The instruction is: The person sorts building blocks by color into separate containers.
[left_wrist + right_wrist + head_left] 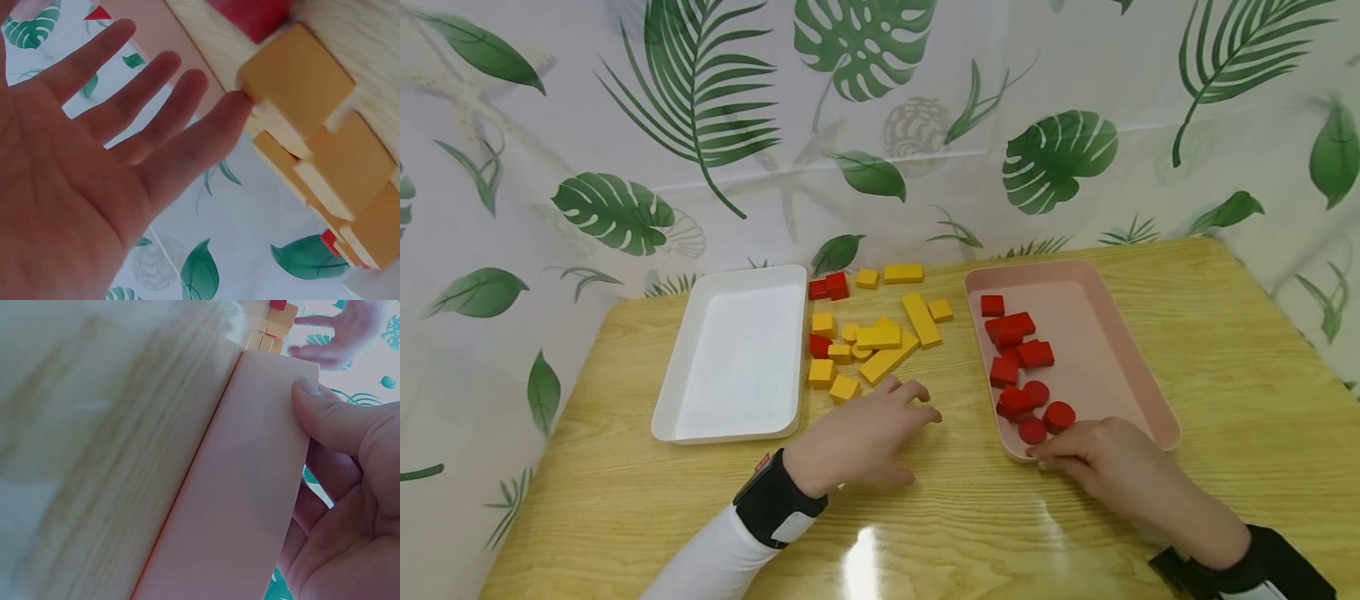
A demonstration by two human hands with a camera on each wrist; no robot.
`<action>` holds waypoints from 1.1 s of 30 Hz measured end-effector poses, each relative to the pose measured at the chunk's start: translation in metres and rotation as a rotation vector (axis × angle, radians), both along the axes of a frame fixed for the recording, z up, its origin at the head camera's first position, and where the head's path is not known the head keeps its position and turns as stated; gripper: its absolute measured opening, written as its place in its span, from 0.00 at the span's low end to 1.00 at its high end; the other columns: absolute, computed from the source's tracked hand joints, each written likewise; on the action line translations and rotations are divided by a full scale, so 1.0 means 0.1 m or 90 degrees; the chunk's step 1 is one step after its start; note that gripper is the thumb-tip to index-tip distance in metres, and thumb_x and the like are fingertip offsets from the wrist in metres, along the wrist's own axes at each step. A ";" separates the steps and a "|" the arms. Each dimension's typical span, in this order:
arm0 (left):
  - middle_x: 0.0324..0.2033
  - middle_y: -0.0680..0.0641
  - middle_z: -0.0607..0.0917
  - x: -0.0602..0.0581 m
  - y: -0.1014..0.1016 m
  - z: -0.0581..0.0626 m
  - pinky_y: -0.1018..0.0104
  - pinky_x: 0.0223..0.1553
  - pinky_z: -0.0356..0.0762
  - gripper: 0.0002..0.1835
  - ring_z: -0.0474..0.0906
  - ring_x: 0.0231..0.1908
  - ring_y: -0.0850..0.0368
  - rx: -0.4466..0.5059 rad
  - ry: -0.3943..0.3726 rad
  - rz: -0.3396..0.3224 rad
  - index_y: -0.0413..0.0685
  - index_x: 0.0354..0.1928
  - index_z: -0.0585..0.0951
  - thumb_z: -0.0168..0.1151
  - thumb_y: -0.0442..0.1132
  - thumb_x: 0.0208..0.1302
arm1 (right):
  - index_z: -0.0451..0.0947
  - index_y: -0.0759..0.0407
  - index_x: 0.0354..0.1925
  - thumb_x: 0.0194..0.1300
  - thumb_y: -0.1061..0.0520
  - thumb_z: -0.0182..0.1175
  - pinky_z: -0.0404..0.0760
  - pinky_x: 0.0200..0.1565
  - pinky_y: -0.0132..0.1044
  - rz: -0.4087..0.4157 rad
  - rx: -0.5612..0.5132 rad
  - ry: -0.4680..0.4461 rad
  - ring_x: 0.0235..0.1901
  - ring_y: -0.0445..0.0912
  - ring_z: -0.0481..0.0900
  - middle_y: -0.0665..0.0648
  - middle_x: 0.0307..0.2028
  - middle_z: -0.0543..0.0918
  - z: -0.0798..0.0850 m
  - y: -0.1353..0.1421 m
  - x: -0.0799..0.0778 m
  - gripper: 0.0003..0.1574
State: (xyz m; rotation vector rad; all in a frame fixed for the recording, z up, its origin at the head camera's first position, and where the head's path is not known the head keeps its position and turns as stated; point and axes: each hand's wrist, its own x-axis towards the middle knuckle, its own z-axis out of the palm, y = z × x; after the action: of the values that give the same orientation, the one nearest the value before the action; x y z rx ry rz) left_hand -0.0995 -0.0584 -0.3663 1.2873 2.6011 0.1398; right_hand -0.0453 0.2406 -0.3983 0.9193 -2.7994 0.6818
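In the head view, the left hand (868,437) hovers over the table just in front of a cluster of yellow blocks. Its fingers are spread and loosely bent, with nothing held. The nearest yellow cube (845,389) lies just beyond the knuckles. At the right, the right hand (1120,467) grips the near rim of a pink tray (1138,375). The right wrist view shows its thumb (325,415) on the outer side of the tray wall (237,481), with fingers behind. Red blocks (1036,354), cylinders among them, lie along the tray's left side.
A white tray (733,358) with nothing in it stands left of the yellow blocks. Two red blocks (837,286) sit at the back beside it, and another red piece (820,346) lies among the yellow ones. A leaf-print cloth (917,125) hangs behind the table.
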 end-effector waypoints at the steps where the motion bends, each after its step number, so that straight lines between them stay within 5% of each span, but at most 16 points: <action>1: 0.56 0.51 0.69 0.00 -0.02 -0.01 0.69 0.46 0.68 0.34 0.63 0.54 0.55 0.001 0.008 -0.001 0.57 0.58 0.73 0.69 0.54 0.46 | 0.84 0.39 0.34 0.47 0.55 0.67 0.77 0.34 0.35 -0.002 0.000 -0.001 0.31 0.31 0.76 0.35 0.31 0.80 0.00 0.00 0.00 0.13; 9: 0.35 0.57 0.74 0.04 -0.10 -0.12 0.72 0.30 0.67 0.13 0.66 0.36 0.61 0.006 0.105 -0.022 0.59 0.41 0.81 0.64 0.39 0.51 | 0.83 0.37 0.34 0.48 0.55 0.67 0.77 0.34 0.34 -0.014 0.002 -0.033 0.32 0.31 0.76 0.34 0.32 0.80 -0.01 0.02 0.02 0.14; 13: 0.29 0.59 0.73 0.05 -0.11 -0.18 0.73 0.31 0.66 0.08 0.66 0.31 0.62 0.010 0.129 -0.026 0.62 0.33 0.82 0.63 0.37 0.54 | 0.83 0.37 0.34 0.48 0.54 0.67 0.77 0.34 0.34 -0.019 0.003 -0.046 0.32 0.31 0.76 0.34 0.32 0.80 -0.01 0.02 0.02 0.13; 26: 0.31 0.57 0.72 0.06 -0.02 -0.20 0.77 0.34 0.63 0.05 0.64 0.34 0.62 0.048 0.105 -0.051 0.57 0.28 0.81 0.61 0.36 0.57 | 0.84 0.39 0.34 0.47 0.55 0.67 0.77 0.34 0.35 -0.014 0.006 -0.028 0.32 0.31 0.76 0.34 0.31 0.80 0.00 0.01 0.01 0.13; 33: 0.34 0.56 0.73 -0.01 0.14 -0.08 0.77 0.38 0.64 0.03 0.64 0.36 0.63 0.077 0.092 -0.068 0.55 0.34 0.83 0.62 0.41 0.58 | 0.84 0.38 0.34 0.48 0.54 0.67 0.77 0.34 0.35 -0.011 0.011 -0.039 0.32 0.32 0.76 0.34 0.31 0.80 0.01 0.01 0.00 0.13</action>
State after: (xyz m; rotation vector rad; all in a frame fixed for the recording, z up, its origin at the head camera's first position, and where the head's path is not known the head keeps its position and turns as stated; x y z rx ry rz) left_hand -0.1010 -0.0448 -0.3745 1.5278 2.6721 0.1958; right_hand -0.0448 0.2415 -0.3970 0.8916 -2.8674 0.6964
